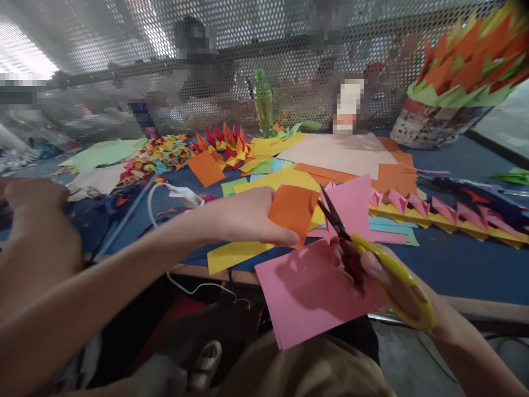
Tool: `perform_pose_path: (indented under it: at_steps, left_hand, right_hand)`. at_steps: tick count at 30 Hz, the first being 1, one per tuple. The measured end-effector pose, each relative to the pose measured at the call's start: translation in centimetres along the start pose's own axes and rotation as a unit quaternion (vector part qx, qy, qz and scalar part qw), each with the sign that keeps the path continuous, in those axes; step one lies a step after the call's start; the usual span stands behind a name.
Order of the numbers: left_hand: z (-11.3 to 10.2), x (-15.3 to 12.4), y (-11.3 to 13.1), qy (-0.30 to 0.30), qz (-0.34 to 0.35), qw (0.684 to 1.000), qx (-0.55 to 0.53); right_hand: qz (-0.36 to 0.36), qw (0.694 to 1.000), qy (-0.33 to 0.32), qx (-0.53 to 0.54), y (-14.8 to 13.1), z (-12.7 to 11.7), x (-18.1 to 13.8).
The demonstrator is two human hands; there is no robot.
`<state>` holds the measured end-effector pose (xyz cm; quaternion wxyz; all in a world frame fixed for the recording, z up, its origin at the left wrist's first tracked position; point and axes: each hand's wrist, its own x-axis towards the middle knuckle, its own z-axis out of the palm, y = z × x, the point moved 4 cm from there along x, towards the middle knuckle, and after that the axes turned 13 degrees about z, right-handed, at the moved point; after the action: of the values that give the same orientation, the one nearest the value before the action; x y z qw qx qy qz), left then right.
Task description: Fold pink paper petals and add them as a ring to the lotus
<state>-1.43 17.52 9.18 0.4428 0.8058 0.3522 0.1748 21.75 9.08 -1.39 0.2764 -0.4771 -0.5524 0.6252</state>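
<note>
My left hand [248,218] pinches a small orange paper piece [295,208] between thumb and fingers. Yellow-handled scissors [394,275] are in my right hand [374,267], their dark blades slightly apart and pointing up-left, close to the orange paper's right edge. Below the blades, a few pink paper sheets [306,298] jut over the table's front edge above my lap; whether my right fingers touch them I cannot tell. Another pink piece [351,207] stands behind the blades. Yellow paper [237,256] lies under my left hand.
A co-worker's arm [41,237] rests at the left. Small folded papers [165,157] are heaped behind a white cable plug [185,196]. A green bottle [263,105] stands by the perforated metal screen [231,60]. A paper-filled basket [438,121] is at the back right, beyond a pink-yellow folded chain [438,215].
</note>
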Motion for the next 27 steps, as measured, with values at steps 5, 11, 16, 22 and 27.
perform_pose_path:
  at_steps: [5,11,16,22,27]
  left_hand:
    - [4.4,-0.6,-0.7,-0.03,-0.01,0.993,-0.115]
    - [6.3,-0.1,-1.1,-0.009,0.007,0.984,-0.179]
    - [6.4,0.1,-1.5,0.001,0.007,0.982,-0.19]
    - [6.4,0.2,-1.5,0.002,0.03,0.984,-0.174]
    - [6.4,0.3,-1.6,-0.004,0.048,0.983,-0.175]
  right_hand:
    - [-0.078,0.993,-0.052,0.075,-0.7,1.6,0.5]
    - [-0.042,0.997,0.007,0.071,0.5,2.0,0.0]
    - [-0.036,0.997,0.004,0.074,1.4,1.8,0.1]
    - [-0.031,0.996,-0.01,0.085,2.2,1.9,0.7]
    - [0.0,0.995,-0.018,0.102,1.2,2.1,0.5]
